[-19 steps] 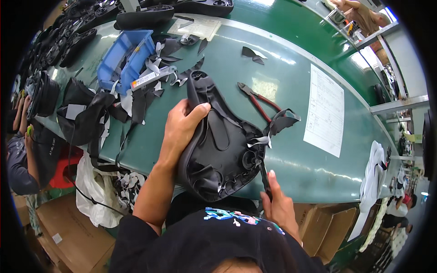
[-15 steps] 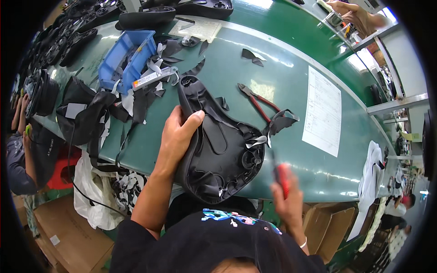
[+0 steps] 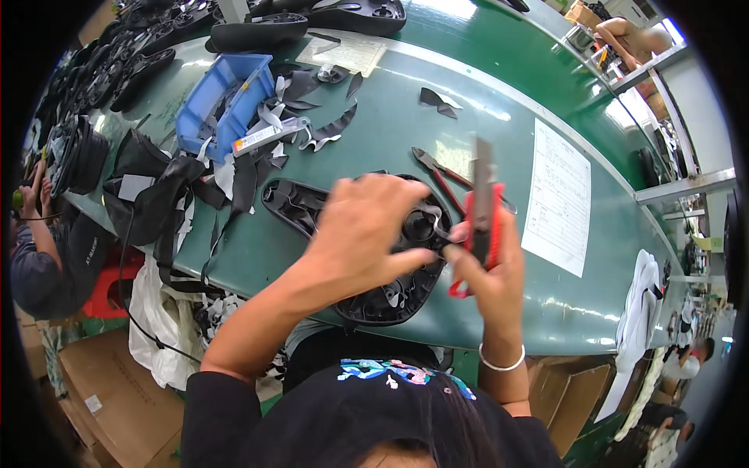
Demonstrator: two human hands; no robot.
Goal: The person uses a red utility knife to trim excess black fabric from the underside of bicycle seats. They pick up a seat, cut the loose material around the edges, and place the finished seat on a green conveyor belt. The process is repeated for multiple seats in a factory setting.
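A black, pad-shaped plastic part (image 3: 380,306), covered in black sheet material with folded edges, lies hollow side up at the table's front edge. Above it, my left hand (image 3: 363,230) stretches thumb and fingers apart toward the right, with nothing visibly in its grasp; it hides the middle of the part. My right hand (image 3: 499,285) is closed round a red utility knife (image 3: 496,226), its grey blade pointing up and away from me. The right fingertips are close to the part's right rim, where I cannot tell whether they touch. Red-handled cutting pliers (image 3: 441,173) lie just behind.
On the green table (image 3: 390,109) stands a blue bin (image 3: 222,105) amid black and white scraps (image 3: 335,129). A white printed sheet (image 3: 558,199) lies right. Black shells (image 3: 257,33) are piled far left. Cardboard boxes (image 3: 117,398) sit below. Other people work at left and far right.
My left hand has let go of the black part and moved right over it. The part now lies flatter and turned on the table. My right hand has raised the knife, blade up.
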